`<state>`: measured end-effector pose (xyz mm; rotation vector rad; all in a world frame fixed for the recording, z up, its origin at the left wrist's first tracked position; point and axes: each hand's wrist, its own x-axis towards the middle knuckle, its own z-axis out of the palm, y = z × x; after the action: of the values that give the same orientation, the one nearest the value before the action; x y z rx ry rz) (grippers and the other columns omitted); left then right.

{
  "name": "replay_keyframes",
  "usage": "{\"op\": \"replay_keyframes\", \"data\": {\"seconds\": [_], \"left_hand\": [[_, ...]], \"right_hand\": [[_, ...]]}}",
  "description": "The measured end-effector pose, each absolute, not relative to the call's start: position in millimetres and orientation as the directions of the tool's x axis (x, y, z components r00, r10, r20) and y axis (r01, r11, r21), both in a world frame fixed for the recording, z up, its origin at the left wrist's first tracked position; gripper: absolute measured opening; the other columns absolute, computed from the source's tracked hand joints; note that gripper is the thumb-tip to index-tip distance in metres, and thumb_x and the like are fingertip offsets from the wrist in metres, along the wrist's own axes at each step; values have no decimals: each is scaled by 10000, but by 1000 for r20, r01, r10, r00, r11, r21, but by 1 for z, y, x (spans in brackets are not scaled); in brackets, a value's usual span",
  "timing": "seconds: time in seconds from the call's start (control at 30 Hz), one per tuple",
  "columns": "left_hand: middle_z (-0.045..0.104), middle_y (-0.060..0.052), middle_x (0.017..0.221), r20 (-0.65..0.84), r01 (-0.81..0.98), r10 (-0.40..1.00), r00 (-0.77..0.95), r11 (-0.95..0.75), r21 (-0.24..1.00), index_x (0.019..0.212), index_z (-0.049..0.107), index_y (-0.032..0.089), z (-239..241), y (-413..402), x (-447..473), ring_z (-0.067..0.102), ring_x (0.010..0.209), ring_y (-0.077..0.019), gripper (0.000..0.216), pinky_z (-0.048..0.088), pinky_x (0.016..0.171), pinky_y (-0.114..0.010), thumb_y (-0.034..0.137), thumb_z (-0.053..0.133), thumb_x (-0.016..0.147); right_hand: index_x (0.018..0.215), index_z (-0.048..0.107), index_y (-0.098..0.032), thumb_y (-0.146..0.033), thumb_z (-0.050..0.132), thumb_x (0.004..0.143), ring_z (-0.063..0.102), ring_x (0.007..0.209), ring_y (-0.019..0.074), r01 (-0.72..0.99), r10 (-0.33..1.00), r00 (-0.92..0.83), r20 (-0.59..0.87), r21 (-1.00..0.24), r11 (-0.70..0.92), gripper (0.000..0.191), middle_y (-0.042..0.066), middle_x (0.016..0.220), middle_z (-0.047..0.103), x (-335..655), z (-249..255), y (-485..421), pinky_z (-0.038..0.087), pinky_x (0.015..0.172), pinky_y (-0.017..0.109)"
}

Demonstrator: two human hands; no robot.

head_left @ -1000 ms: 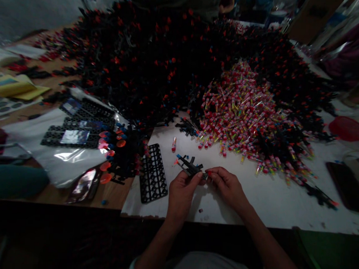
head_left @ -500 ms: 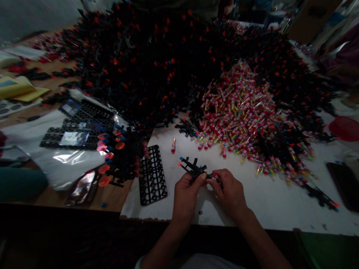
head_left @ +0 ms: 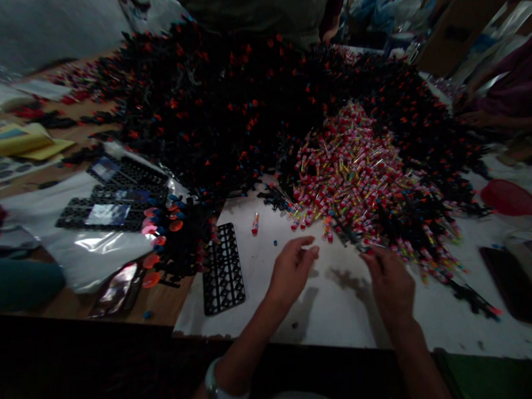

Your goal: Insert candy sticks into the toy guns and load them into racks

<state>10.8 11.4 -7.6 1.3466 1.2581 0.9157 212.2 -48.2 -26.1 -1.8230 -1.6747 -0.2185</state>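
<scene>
My right hand [head_left: 389, 282] is out over the white table top [head_left: 332, 306], at the near edge of the heap of small pink and red tubes [head_left: 349, 173]. Its fingertips pinch the end of a thin black plastic toy piece [head_left: 347, 234], which points up and left over the tubes. Hovering above the white surface with loosely curled, parted fingers, my left hand [head_left: 292, 269] holds nothing. A single red tube [head_left: 255, 223] and a black grid tray [head_left: 223, 269] lie to its left.
A big mound of black pieces with orange tips [head_left: 234, 105] fills the far table. More grid trays on clear plastic [head_left: 113, 206] and orange suction cups [head_left: 160, 242] lie left. A red bowl [head_left: 510, 197] and a dark phone [head_left: 511, 284] sit right. Other people stand behind.
Both hands were together on the black piece. Now they are apart: my right hand has carried it right to the tube heap, and my left hand has let go.
</scene>
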Motion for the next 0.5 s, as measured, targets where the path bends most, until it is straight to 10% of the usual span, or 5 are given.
{"op": "replay_keyframes", "data": {"seconds": [0.1,0.2,0.37,0.5], "left_hand": [[523,-149,1314,203,589,977,71,-205,782,1214,553,140,-4,67,2,469,1229,-250,363,394,1014,-399,174,470,862],[417,-173,1417,166,837,976,140,-206,507,1234,542,114,-8,108,-5,326,1335,-328,410,317,1062,-479,135,527,825],[518,-176,1327,119,877,966,228,-257,407,1082,627,102,-21,92,-11,457,1223,-334,284,364,1015,-488,112,528,816],[594,-126,1194,223,838,952,211,-294,459,966,635,145,-29,48,-17,516,1130,-271,183,403,1005,-431,128,509,835]], "right_hand": [[1257,508,-104,-362,401,943,529,1139,294,958,740,267,618,-255,-132,420,188,1185,587,260,-13,-45,433,946,463],[1321,454,-103,-190,358,925,400,1281,276,968,751,209,626,-243,-67,416,185,1330,479,266,-11,-36,352,1047,481],[1189,579,-187,-32,295,856,546,1083,209,926,907,-29,421,-330,183,464,113,1169,574,205,-26,0,467,906,355],[1100,595,-131,-253,431,917,608,862,236,946,967,137,216,-317,-64,275,145,1010,615,168,-31,34,484,697,330]]}}
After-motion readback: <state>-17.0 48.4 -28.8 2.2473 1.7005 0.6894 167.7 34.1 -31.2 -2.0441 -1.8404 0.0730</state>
